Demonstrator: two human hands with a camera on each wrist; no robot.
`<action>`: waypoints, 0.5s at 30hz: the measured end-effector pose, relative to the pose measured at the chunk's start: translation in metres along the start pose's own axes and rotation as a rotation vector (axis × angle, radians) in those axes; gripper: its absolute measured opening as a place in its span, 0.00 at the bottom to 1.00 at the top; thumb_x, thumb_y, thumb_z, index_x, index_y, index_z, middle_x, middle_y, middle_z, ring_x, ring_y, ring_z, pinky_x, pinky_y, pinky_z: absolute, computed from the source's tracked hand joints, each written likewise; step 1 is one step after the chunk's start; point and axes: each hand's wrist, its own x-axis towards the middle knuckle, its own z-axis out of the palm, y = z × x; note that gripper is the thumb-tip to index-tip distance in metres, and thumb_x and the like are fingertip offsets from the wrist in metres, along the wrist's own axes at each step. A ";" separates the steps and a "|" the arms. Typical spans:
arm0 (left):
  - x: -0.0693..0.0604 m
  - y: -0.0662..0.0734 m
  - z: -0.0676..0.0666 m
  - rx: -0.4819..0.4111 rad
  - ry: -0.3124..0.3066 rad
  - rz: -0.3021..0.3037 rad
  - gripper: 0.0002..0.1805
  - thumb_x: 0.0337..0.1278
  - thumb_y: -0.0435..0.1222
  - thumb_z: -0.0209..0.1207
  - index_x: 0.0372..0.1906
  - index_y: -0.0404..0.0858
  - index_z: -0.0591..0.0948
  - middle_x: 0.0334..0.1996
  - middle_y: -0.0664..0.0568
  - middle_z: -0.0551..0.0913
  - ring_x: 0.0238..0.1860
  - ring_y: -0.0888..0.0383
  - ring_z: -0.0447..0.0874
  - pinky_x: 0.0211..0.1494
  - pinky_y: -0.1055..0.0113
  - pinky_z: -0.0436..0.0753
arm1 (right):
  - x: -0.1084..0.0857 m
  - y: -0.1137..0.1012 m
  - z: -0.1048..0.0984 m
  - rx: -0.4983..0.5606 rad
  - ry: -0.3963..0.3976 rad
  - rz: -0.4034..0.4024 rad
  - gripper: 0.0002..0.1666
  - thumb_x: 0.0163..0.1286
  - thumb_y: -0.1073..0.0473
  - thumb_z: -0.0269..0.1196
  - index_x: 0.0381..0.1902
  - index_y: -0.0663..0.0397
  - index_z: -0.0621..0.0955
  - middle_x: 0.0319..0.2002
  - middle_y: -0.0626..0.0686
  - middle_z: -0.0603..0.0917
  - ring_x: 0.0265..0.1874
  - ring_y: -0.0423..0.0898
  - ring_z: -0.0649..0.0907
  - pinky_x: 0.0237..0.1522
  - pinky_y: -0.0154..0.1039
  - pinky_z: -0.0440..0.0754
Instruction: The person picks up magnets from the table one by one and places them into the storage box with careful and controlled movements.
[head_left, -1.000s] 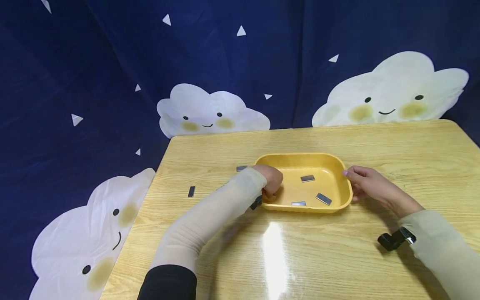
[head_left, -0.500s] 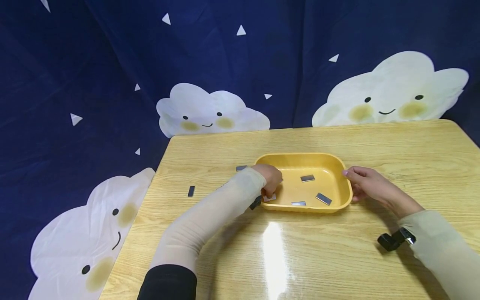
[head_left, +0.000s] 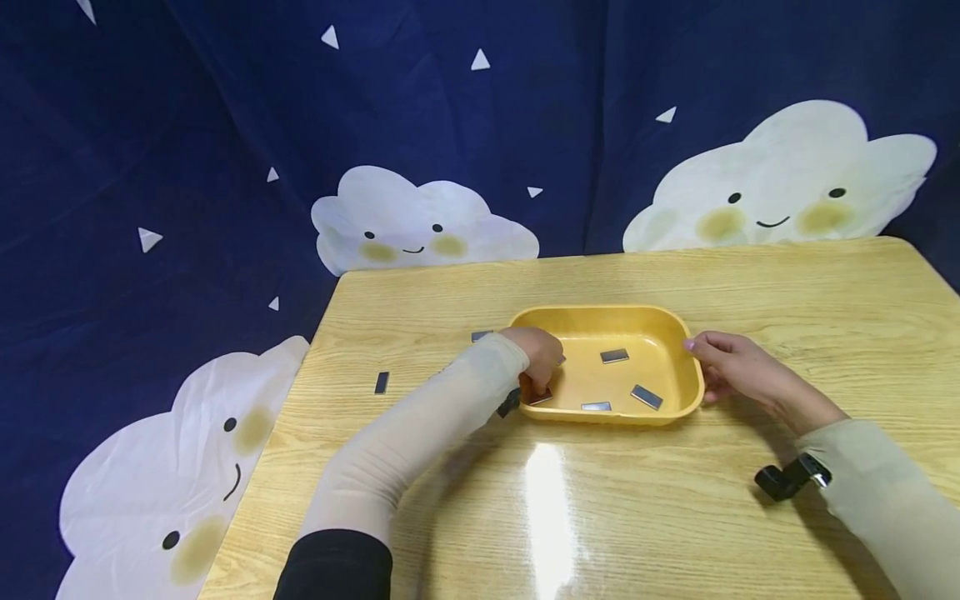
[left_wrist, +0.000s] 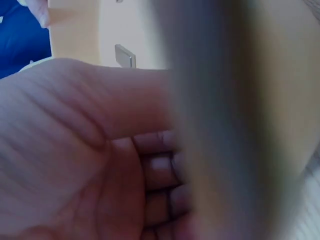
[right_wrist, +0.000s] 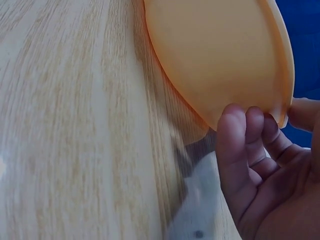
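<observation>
A yellow plastic basin (head_left: 600, 419) stands on the table. Inside its left end reaches my left hand (head_left: 538, 354), finger ends down at a small flat metallic-grey block (head_left: 540, 398) in the front corner. I seem to pinch that block, though the fingertips are largely hidden. In the left wrist view the other fingers (left_wrist: 160, 170) curl toward the palm, behind a blurred rim. Another block (head_left: 561, 360) shows beside the knuckles. At the basin's right end my right hand (head_left: 731, 367) grips the rim, thumb over the edge and fingers against the outer wall.
Inside the basin lie more grey blocks: one toward the back (head_left: 614, 356), one at the right (head_left: 647, 397), one near the front wall (head_left: 597, 407). Left of it on the wooden table (head_left: 660, 517) are two others, a dark block (head_left: 382, 382) and a grey block (head_left: 481, 336).
My left fingers have shifted slightly in the basin's front left corner, and the block there now looks darker and tilted. My right hand has kept its grip on the rim.
</observation>
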 end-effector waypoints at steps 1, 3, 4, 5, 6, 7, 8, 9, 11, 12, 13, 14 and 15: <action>-0.001 -0.001 0.000 -0.011 0.004 0.005 0.19 0.58 0.36 0.62 0.13 0.45 0.72 0.10 0.59 0.67 0.12 0.65 0.64 0.19 0.74 0.66 | 0.000 0.000 0.000 -0.003 0.000 0.000 0.25 0.81 0.45 0.46 0.44 0.65 0.72 0.28 0.47 0.81 0.25 0.40 0.83 0.30 0.40 0.86; -0.002 -0.001 -0.002 -0.041 0.013 0.010 0.20 0.59 0.39 0.62 0.13 0.45 0.70 0.10 0.58 0.68 0.12 0.64 0.64 0.20 0.73 0.66 | 0.000 0.000 -0.001 -0.007 -0.001 -0.002 0.25 0.81 0.45 0.45 0.44 0.65 0.71 0.28 0.47 0.81 0.26 0.40 0.83 0.30 0.41 0.86; -0.003 -0.002 -0.003 -0.049 0.018 0.014 0.21 0.59 0.41 0.63 0.13 0.46 0.70 0.10 0.58 0.68 0.12 0.64 0.65 0.20 0.73 0.67 | 0.000 0.000 -0.001 -0.008 -0.002 -0.003 0.25 0.81 0.45 0.45 0.43 0.65 0.71 0.28 0.47 0.82 0.25 0.40 0.83 0.30 0.41 0.86; -0.003 -0.002 -0.004 -0.061 0.021 0.020 0.22 0.60 0.43 0.63 0.13 0.46 0.70 0.11 0.58 0.68 0.13 0.64 0.65 0.20 0.72 0.67 | 0.000 0.000 -0.001 -0.011 -0.003 -0.004 0.25 0.81 0.45 0.45 0.43 0.65 0.72 0.28 0.47 0.82 0.25 0.40 0.83 0.30 0.41 0.86; -0.004 -0.002 -0.005 -0.063 0.028 0.022 0.22 0.60 0.44 0.62 0.13 0.46 0.69 0.11 0.58 0.68 0.13 0.64 0.64 0.20 0.72 0.67 | 0.000 0.000 -0.002 -0.011 -0.004 -0.002 0.25 0.81 0.45 0.46 0.43 0.65 0.72 0.28 0.47 0.82 0.25 0.40 0.84 0.30 0.41 0.86; -0.005 -0.002 -0.006 -0.057 0.035 0.029 0.23 0.61 0.44 0.61 0.13 0.46 0.68 0.11 0.58 0.68 0.13 0.64 0.64 0.21 0.72 0.66 | -0.001 0.000 -0.002 -0.013 -0.006 -0.004 0.25 0.81 0.45 0.46 0.43 0.65 0.71 0.28 0.48 0.82 0.25 0.40 0.84 0.30 0.41 0.86; -0.005 -0.002 -0.008 -0.055 0.049 0.036 0.23 0.62 0.44 0.60 0.13 0.47 0.67 0.11 0.59 0.68 0.13 0.64 0.62 0.21 0.72 0.66 | -0.001 -0.001 -0.002 -0.013 -0.006 -0.002 0.25 0.81 0.44 0.46 0.43 0.65 0.71 0.28 0.48 0.82 0.25 0.40 0.84 0.30 0.41 0.86; -0.006 -0.003 -0.010 -0.043 0.063 0.050 0.23 0.63 0.44 0.58 0.12 0.47 0.67 0.11 0.59 0.67 0.13 0.64 0.61 0.21 0.72 0.64 | -0.001 -0.001 -0.002 -0.016 -0.008 -0.004 0.25 0.81 0.44 0.46 0.43 0.65 0.71 0.28 0.48 0.82 0.25 0.40 0.84 0.30 0.41 0.86; -0.008 -0.005 -0.012 -0.041 0.091 0.073 0.25 0.66 0.43 0.54 0.11 0.47 0.66 0.10 0.58 0.65 0.13 0.63 0.57 0.23 0.71 0.63 | -0.001 -0.001 -0.003 -0.018 -0.008 -0.003 0.26 0.80 0.44 0.46 0.43 0.65 0.71 0.28 0.48 0.82 0.26 0.41 0.84 0.30 0.41 0.86; -0.009 -0.006 -0.013 -0.037 0.108 0.086 0.25 0.67 0.44 0.53 0.11 0.46 0.66 0.10 0.58 0.64 0.13 0.63 0.55 0.23 0.71 0.62 | -0.002 -0.002 -0.003 -0.020 -0.006 -0.002 0.26 0.80 0.44 0.46 0.44 0.65 0.71 0.28 0.48 0.82 0.26 0.41 0.84 0.31 0.41 0.86; -0.011 -0.008 -0.014 -0.032 0.124 0.104 0.26 0.69 0.44 0.51 0.11 0.47 0.66 0.10 0.59 0.63 0.14 0.63 0.54 0.25 0.71 0.62 | -0.002 -0.002 -0.002 -0.024 -0.007 -0.005 0.26 0.80 0.44 0.46 0.44 0.65 0.71 0.29 0.48 0.82 0.26 0.41 0.84 0.31 0.41 0.86; -0.013 -0.009 -0.014 -0.045 0.141 0.115 0.26 0.70 0.45 0.51 0.12 0.47 0.66 0.11 0.59 0.63 0.15 0.62 0.54 0.26 0.70 0.63 | -0.002 -0.002 -0.002 -0.027 -0.006 -0.006 0.26 0.80 0.44 0.46 0.44 0.65 0.71 0.29 0.49 0.82 0.26 0.41 0.84 0.31 0.41 0.87; -0.015 -0.011 -0.014 -0.053 0.160 0.128 0.25 0.71 0.46 0.51 0.13 0.47 0.66 0.12 0.59 0.63 0.16 0.62 0.55 0.27 0.70 0.63 | -0.001 -0.002 -0.002 -0.030 -0.006 -0.006 0.26 0.80 0.44 0.46 0.44 0.65 0.71 0.29 0.49 0.82 0.27 0.41 0.84 0.31 0.41 0.87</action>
